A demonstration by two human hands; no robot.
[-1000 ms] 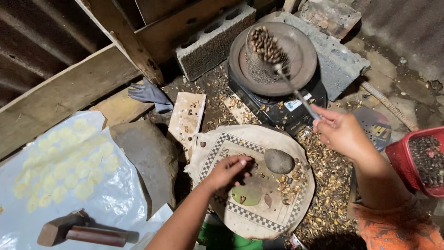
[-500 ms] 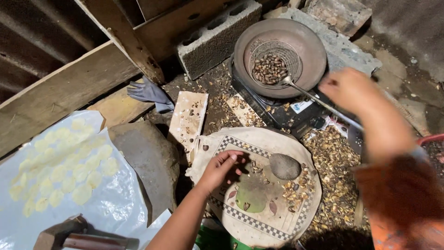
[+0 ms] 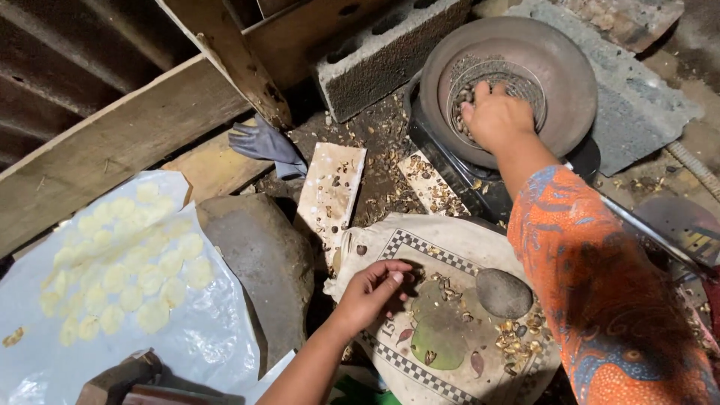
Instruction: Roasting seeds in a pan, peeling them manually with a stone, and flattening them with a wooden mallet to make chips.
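Observation:
My right hand (image 3: pixel 496 116) reaches into the dark round pan (image 3: pixel 568 97), fingers curled down among the brown nuts (image 3: pixel 469 97) in its wire strainer; whether it grips any is hidden. My left hand (image 3: pixel 373 289) rests on the patterned cloth (image 3: pixel 442 255) in front of me, fingers bent and pinched together near some shell bits. A smooth grey stone (image 3: pixel 504 292) lies on that cloth to the right of the left hand, with cracked shells (image 3: pixel 517 341) scattered beside it. The orange patterned sleeve (image 3: pixel 600 285) covers my right arm.
A large flat rock (image 3: pixel 259 255) sits left of the cloth. A white plastic sheet (image 3: pixel 45 345) holds several pale flattened discs (image 3: pixel 127 262). Concrete blocks (image 3: pixel 382 52), wooden beams (image 3: pixel 112 142), a grey glove (image 3: pixel 266 142), a small board (image 3: pixel 330 187) and a hammer (image 3: pixel 131 379) lie around.
My right hand has let go of the long metal spoon and moved up into the pan onto the nuts. My left hand has stayed on the cloth.

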